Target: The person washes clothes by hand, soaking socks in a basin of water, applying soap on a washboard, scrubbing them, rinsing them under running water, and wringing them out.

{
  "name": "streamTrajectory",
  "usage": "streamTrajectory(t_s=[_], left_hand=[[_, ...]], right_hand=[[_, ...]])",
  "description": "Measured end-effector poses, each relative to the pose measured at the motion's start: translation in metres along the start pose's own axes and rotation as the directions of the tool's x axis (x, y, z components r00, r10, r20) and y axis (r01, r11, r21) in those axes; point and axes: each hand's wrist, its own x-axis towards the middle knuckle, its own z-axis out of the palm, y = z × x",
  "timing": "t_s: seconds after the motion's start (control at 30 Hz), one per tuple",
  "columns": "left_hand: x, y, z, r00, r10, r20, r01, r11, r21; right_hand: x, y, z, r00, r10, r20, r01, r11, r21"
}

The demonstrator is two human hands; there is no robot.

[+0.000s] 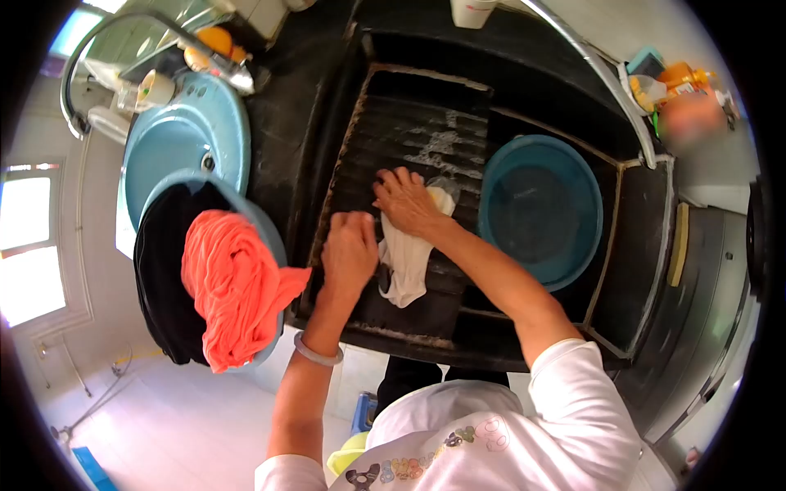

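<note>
A wet white sock with a dark patch lies on the black ridged washboard of the sink. My right hand presses down on the sock's upper end, its fingers bent over the cloth. Just left of the sock is my left hand, a ring-shaped bangle on its wrist. Its fingers are curled closed, and what they hold, if anything, is hidden. Suds streak the ridges beyond my right hand.
A blue basin stands in the sink on the right. At left, a tub holds coral cloth and black cloth, beside a light-blue washbasin with a curved faucet. A metal pipe crosses the upper right.
</note>
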Motion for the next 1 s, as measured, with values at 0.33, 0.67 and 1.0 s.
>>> streamTrajectory(t_s=[0.33, 0.67, 1.0], left_hand=[[0.058, 0.070, 0.078, 0.896, -0.316, 0.313, 0.183, 0.903, 0.389], [0.054, 0.106, 0.031, 0.996, -0.070, 0.051, 0.082, 0.953, -0.291], [-0.028, 0.045, 0.054, 0.926, 0.359, -0.116, -0.375, 0.844, -0.384]], right_hand=[[-0.045, 0.103, -0.099, 0.610, 0.784, -0.113, -0.449, 0.460, 0.766], [-0.111, 0.089, -0.172, 0.500, 0.855, 0.139, -0.479, 0.139, 0.867], [-0.089, 0.093, -0.167, 0.327, 0.911, 0.253, -0.264, -0.169, 0.949]])
